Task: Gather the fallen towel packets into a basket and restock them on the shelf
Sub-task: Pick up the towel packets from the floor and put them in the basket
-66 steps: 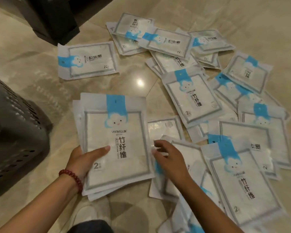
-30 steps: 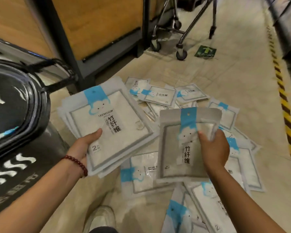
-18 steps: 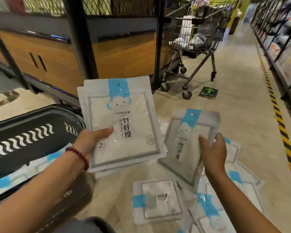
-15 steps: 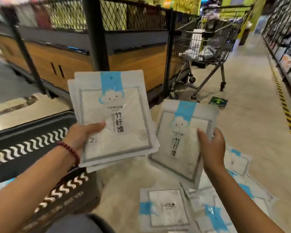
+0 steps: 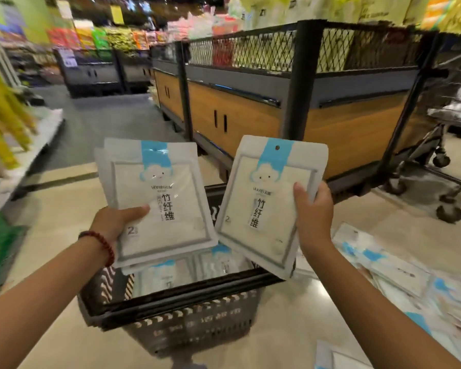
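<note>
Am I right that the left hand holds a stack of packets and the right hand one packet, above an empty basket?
Not quite: the basket is not empty; the head view shows packets lying inside it. The stack in the left hand and the single packet in the right hand are as you say.

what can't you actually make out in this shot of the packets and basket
Head view: how many packets are in the stack the left hand grips; its top packet covers the rest.
Head view: the basket interior, mostly hidden behind the stack and the single packet in the right hand.
Head view: the floor packets at right, blurred and cut off by the frame edges.
Head view: goods on the far shelves, blurred.
</note>
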### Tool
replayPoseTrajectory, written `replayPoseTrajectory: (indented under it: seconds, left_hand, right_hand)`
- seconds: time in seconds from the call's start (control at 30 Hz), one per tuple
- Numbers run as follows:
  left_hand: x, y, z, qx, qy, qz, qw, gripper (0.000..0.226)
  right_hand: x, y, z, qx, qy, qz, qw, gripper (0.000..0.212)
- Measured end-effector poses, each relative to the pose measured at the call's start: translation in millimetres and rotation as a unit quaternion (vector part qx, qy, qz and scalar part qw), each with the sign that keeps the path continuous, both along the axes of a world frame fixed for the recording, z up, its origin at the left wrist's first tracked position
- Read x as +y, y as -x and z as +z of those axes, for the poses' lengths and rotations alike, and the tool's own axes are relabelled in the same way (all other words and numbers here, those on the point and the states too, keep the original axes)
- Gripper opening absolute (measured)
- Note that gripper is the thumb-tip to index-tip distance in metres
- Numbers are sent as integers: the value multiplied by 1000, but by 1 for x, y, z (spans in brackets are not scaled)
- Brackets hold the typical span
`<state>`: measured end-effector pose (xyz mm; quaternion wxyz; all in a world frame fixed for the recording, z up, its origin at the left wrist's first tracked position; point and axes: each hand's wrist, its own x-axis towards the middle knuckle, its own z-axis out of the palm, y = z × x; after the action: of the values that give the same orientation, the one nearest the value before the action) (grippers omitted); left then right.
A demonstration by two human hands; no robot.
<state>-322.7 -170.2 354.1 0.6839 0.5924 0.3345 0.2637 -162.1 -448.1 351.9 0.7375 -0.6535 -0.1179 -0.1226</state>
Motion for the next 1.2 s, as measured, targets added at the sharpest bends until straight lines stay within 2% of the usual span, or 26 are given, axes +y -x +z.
replayPoseTrajectory:
  seconds: [0.13, 0.27, 0.4, 0.57, 0.73, 0.8, 0.83, 0.9, 1.0, 1.07, 1.1, 1.13, 1.2]
  left_hand:
    - [38, -11, -46, 26, 53, -2, 998, 27]
    - [67, -29, -97, 109, 110, -15, 988, 40]
    - [86, -44, -139, 180, 164, -18, 970, 27]
    - [104, -51, -173, 277, 193, -12, 941, 41]
    - [116, -58, -196, 406, 183, -90, 891, 45]
    - [118, -55, -206, 511, 90, -124, 846, 47]
    - [119, -52, -209, 557, 14, -137, 819, 46]
    - [117, -45, -219, 617, -102, -195, 756, 41]
    - [106, -44, -219, 670, -232, -300, 638, 39]
    - [104, -52, -205, 668, -302, -346, 586, 40]
    - [107, -56, -195, 650, -351, -352, 575, 38]
    - [111, -58, -181, 620, -405, -338, 581, 35]
    - [124, -53, -149, 539, -523, -257, 609, 29]
  right_hand:
    - [60, -13, -18, -3, 39, 37, 999, 5]
    - [106, -24, -50, -7, 118, 43, 992, 12]
    - [134, -37, -76, 1, 194, 61, 979, 5]
    - [163, -43, -100, 5, 284, 101, 953, 3]
    - [186, -44, -112, 28, 321, 139, 936, 14]
    - [192, -45, -113, 20, 328, 144, 933, 17]
    - [193, -45, -114, 18, 328, 147, 933, 17]
    - [195, -45, -114, 27, 326, 155, 932, 16]
    - [198, -46, -108, 33, 333, 163, 928, 10]
    - [201, -48, -98, 31, 335, 165, 927, 7]
    - [203, -49, -94, 34, 332, 167, 928, 6]
    - [206, -49, -90, 41, 328, 170, 928, 4]
    - [215, -49, -89, 80, 309, 183, 930, 4]
